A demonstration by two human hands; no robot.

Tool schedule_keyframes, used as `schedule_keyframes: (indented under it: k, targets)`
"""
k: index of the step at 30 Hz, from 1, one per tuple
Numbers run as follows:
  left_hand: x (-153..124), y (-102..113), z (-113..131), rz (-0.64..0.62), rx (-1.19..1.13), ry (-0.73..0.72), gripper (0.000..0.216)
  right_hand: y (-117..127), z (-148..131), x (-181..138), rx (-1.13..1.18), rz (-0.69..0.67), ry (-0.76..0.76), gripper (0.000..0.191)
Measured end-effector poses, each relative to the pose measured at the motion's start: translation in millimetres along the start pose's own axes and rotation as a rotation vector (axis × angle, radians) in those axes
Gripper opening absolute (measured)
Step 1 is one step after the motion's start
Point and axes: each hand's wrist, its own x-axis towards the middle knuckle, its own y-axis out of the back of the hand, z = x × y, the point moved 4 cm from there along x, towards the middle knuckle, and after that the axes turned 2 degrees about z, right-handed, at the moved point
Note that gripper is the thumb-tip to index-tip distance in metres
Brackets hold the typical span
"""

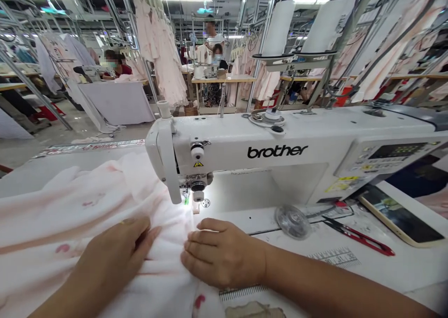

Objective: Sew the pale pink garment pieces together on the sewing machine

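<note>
One pale-pink printed fabric [105, 194] lies under the left hand [114, 249], thumb and fingers nearly meeting, and the right hand [226, 252], fingers together; we cannot confirm either grip; the fabric's right edge runs forward to the Brother sewing machine [224, 143], right hand nearer

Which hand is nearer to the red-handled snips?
Right. The right hand is on the fabric, left of the snips; the left hand, also on the fabric, is farther left.

fabric [87, 203] lies left of the scissors [368, 240], phone [402, 215] right, sewing machine [280, 145] behind.
</note>
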Motion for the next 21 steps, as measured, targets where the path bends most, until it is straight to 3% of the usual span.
schedule_keyframes:
  k: [5,7,9,11,16,21]
  targets:
    - [4,6,10,0.329,-0.007,-0.273,0.019,-15,2,-3,0.122,-0.224,-0.082,0.026]
    - [5,5,16,0.377,0.027,-0.420,0.038,-16,2,-3,0.140,-0.228,-0.102,0.024]
    - [7,0,20,0.337,0.059,-0.560,0.055,-16,2,-2,0.147,-0.229,-0.110,0.022]
    - [9,-6,18,0.292,0.063,-0.610,0.060,-15,2,-2,0.151,-0.242,-0.118,0.020]
    - [28,-13,7,0.191,-0.011,-0.538,0.065,-20,9,-3,0.131,-0.222,-0.188,0.020]
    - [57,-10,-1,0.093,-0.092,-0.552,0.054,-35,20,-3,0.114,-0.210,-0.275,0.017]
